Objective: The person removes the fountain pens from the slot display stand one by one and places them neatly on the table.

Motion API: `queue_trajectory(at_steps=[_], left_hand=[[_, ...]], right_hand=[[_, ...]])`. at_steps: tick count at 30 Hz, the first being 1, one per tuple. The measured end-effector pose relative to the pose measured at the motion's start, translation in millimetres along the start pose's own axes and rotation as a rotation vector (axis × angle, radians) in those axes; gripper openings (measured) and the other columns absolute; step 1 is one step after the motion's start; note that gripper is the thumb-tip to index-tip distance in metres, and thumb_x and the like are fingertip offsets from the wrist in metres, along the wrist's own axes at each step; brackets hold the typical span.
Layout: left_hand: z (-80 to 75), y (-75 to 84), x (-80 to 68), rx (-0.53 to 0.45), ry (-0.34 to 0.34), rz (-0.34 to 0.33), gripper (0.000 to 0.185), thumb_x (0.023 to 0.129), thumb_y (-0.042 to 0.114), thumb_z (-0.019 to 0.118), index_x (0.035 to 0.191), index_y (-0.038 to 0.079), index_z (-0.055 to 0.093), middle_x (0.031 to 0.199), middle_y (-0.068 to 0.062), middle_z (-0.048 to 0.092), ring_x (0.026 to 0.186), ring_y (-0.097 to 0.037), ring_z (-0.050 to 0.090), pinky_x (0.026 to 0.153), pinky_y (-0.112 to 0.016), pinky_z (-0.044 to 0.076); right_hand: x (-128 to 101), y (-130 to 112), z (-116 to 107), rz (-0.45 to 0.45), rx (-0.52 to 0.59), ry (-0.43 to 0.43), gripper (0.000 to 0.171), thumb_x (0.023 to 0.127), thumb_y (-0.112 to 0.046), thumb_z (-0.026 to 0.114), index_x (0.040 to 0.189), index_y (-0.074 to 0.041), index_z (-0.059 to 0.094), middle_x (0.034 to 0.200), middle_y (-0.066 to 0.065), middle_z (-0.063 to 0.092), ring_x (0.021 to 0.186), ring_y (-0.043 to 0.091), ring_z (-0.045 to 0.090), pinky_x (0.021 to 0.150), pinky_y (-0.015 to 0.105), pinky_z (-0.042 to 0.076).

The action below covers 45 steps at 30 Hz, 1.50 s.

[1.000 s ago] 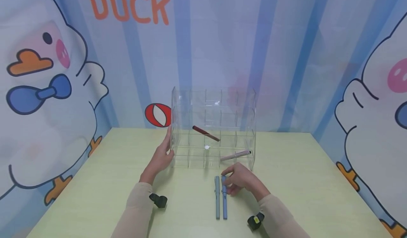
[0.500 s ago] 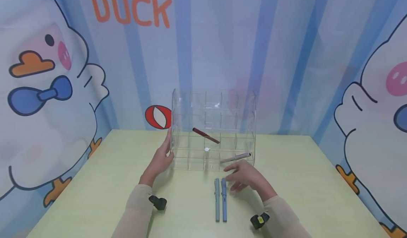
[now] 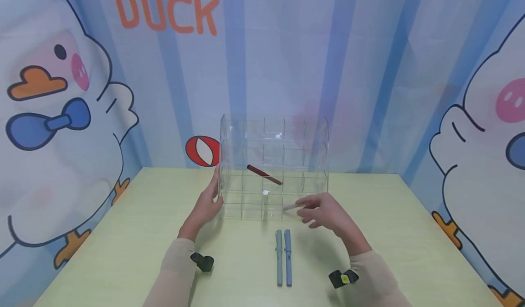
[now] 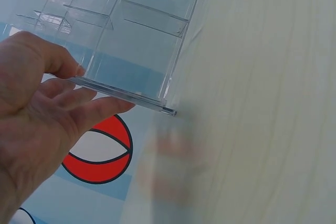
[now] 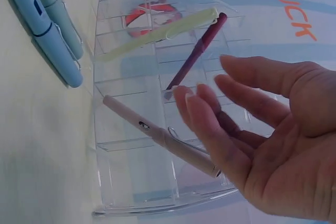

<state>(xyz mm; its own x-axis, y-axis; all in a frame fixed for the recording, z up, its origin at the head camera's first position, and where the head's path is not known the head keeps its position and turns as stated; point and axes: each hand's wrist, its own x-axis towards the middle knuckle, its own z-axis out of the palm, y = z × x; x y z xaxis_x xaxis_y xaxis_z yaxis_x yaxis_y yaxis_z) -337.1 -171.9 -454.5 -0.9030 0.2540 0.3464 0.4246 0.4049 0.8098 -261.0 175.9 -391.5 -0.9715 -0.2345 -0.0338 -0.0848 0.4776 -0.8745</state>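
The clear rack [image 3: 274, 166] stays steadied by my flat left hand [image 3: 207, 204] at 9 o'clock, while my relaxed, empty right hand [image 3: 328, 213] hovers by its pink pen [image 3: 293, 206].

Clear plastic, matt pens, pale wood-look counter

The rack [image 3: 274, 166] is clear, glossy, smooth plastic with shiny edges; the pink pen [image 5: 157, 135], the maroon pen [image 3: 264, 174] and the two blue pens [image 3: 283, 257] look like matt plastic; the counter [image 3: 123, 234] is smooth, faintly grained and matt.

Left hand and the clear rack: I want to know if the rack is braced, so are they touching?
Touching. The left wrist view shows the left hand with its thumb and fingers pressed on the rack edge.
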Motion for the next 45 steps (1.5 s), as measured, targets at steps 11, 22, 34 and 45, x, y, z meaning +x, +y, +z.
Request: queue_trajectory(at_steps=[11,22,34,45], left_hand=[[1.7,-3.2,-8.1,-0.013,-0.004,-0.014,0.097,0.094,-0.013,0.047,0.161,0.037,-0.003,0.168,-0.001,0.004,0.150,-0.030,0.019,0.116,-0.049,0.028],[0.6,-2.1,-4.0,-0.006,0.008,0.023,0.094,0.094,-0.014,0.046,0.162,0.029,-0.002,0.168,-0.004,0.006,0.149,-0.033,0.020,0.115,-0.051,0.029],[1.8,-4.9,-3.3,-0.016,-0.003,0.014,0.095,0.095,-0.015,0.045,0.161,0.033,-0.003,0.167,-0.003,0.006,0.150,-0.031,0.018,0.116,-0.051,0.028],[-4.6,20.6,-7.8,-0.012,-0.008,0.044,0.088,0.094,-0.016,0.043,0.162,0.015,-0.002,0.166,-0.014,0.006,0.149,-0.037,0.017,0.115,-0.053,0.028]], right_hand=[[3.5,4.3,9.2,-0.179,0.073,0.127,0.035,0.095,-0.014,0.069,0.127,-0.003,0.067,0.111,0.013,0.068,0.098,0.031,0.068,0.076,0.035,0.061],[26.9,-9.3,17.7,-0.323,0.117,0.215,0.042,0.096,-0.009,0.067,0.137,-0.002,0.061,0.125,0.020,0.065,0.114,0.034,0.065,0.069,0.035,0.062],[51.9,-25.5,28.2,-0.468,-0.002,0.259,0.037,0.095,-0.007,0.067,0.131,-0.001,0.065,0.123,0.016,0.068,0.114,0.029,0.064,0.093,0.040,0.056],[70.3,-43.0,33.5,-0.573,-0.174,0.229,0.041,0.094,-0.008,0.068,0.134,-0.002,0.062,0.127,0.017,0.066,0.116,0.032,0.062,0.103,0.052,0.046]])
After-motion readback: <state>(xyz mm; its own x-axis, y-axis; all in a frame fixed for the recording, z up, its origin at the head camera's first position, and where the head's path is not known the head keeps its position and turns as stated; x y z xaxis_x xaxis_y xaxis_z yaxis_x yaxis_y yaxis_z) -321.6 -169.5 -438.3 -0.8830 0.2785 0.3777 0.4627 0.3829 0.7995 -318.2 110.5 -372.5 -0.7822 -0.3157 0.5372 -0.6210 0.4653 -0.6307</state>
